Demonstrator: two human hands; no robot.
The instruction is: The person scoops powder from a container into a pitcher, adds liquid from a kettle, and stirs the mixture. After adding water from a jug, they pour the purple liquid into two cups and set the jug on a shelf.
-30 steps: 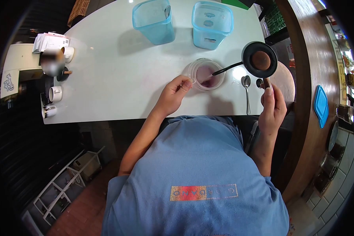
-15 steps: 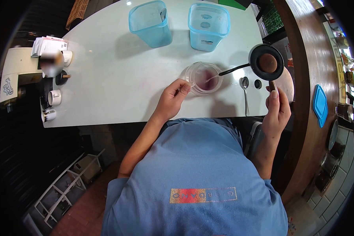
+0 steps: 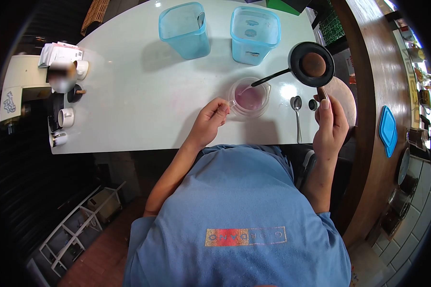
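Note:
My left hand (image 3: 209, 123) is closed on the handle of a clear jug (image 3: 250, 99) with pinkish liquid in it, standing on the white table. My right hand (image 3: 331, 125) grips the wooden handle of a black kettle (image 3: 296, 56) with a round brown lid knob. The kettle's thin spout reaches left over the jug, and a thin stream falls from its tip into the jug. A metal spoon (image 3: 298, 118) and a small dark round cap (image 3: 313, 104) lie right of the jug.
Two light-blue plastic containers (image 3: 187, 38), (image 3: 256, 40) stand at the back of the white table (image 3: 124, 95). Cups (image 3: 66, 117), papers (image 3: 60, 53) and a cream machine (image 3: 28, 71) are along the left. Blue lids (image 3: 388, 131) lie on the brown wooden ledge (image 3: 364, 158) at right.
My right hand has moved the kettle a little left and down, bringing its spout further over the jug. The liquid in the jug looks lighter pink. My left hand stays at the jug handle.

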